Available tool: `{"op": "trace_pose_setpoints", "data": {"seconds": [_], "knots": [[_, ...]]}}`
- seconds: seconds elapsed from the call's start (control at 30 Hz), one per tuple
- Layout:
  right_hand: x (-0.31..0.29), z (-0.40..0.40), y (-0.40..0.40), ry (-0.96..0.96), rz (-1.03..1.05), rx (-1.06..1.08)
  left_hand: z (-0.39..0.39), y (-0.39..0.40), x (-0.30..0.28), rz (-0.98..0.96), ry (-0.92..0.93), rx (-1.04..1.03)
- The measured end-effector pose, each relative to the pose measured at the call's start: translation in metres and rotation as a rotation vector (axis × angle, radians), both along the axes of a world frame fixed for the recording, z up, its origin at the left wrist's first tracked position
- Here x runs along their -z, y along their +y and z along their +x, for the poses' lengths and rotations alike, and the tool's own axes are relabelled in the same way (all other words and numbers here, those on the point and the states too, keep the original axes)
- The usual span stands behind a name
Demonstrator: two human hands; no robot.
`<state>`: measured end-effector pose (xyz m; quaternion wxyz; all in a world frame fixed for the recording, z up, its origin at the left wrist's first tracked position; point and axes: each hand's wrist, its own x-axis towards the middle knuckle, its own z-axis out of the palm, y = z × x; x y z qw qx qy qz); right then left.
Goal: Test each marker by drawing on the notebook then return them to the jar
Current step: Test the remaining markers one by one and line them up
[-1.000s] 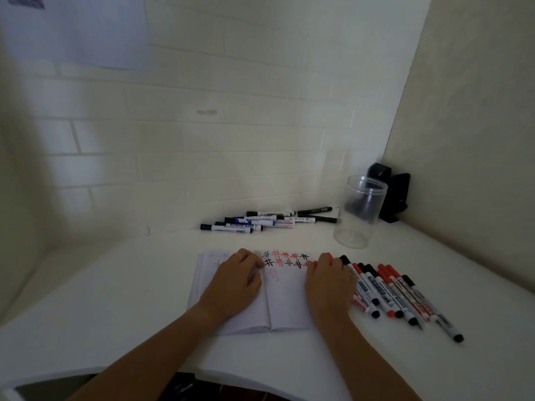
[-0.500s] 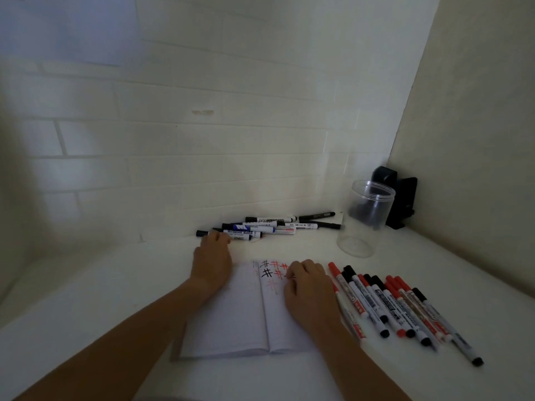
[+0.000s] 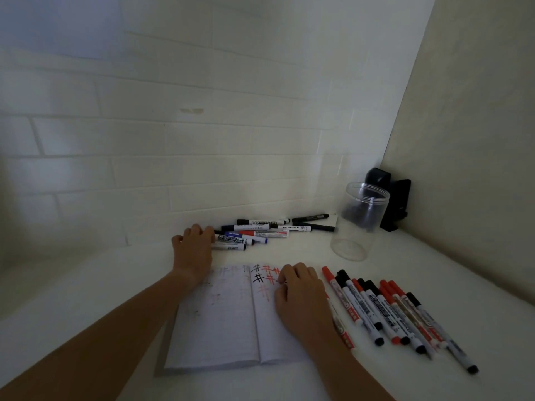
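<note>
An open notebook (image 3: 220,322) lies on the white table, with black and red hash marks at the top of its right page. My right hand (image 3: 301,296) rests on that page and pinches a red marker (image 3: 343,329) whose tip is at the marks. My left hand (image 3: 194,250) is stretched to the back, with bent fingers on the left ends of a pile of markers (image 3: 266,231) by the wall. Whether it grips one is not visible. A clear plastic jar (image 3: 359,221) stands upright at the back right with nothing in it.
A row of several red and black markers (image 3: 385,311) lies right of the notebook. A black object (image 3: 396,204) stands in the corner behind the jar. Walls close the back and right sides. Bare table (image 3: 101,285) spreads to the left.
My left hand left the notebook's left page and moved back to the pile of markers. My right hand stayed on the right page. The view shifted closer.
</note>
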<state>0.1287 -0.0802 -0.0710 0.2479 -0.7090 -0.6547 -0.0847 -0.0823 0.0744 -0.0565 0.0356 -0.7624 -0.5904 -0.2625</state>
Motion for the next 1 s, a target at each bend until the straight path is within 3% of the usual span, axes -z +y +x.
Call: {"op": "trace_pose_setpoints", "data": {"seconds": [0.17, 0.33, 0.47, 0.6, 0.73, 0.87, 1.0], "knots": [[0.0, -0.003, -0.005, 0.014, 0.052, 0.016, 0.0, -0.025, -0.003, 0.173, -0.023, 0.056], [-0.006, -0.007, -0.01, 0.043, 0.211, -0.01, 0.024, -0.082, -0.004, 0.213, -0.068, 0.302], [-0.003, -0.004, -0.012, 0.041, 0.313, -0.197, 0.034, -0.111, 0.005, 0.16, -0.138, 0.448], [0.001, -0.001, -0.01, 0.029, 0.336, -0.2, 0.021, -0.112, 0.016, 0.081, -0.2, 0.351], [-0.001, -0.001, -0.014, 0.028, 0.318, -0.166, 0.015, -0.115, 0.019, 0.096, -0.179, 0.331], [-0.002, -0.008, -0.015, -0.042, 0.216, -0.308, 0.022, -0.119, 0.015, 0.151, -0.106, 0.488], [-0.002, -0.011, -0.016, -0.033, 0.164, -0.321, 0.023, -0.121, 0.01, 0.091, -0.157, 0.574]]}}
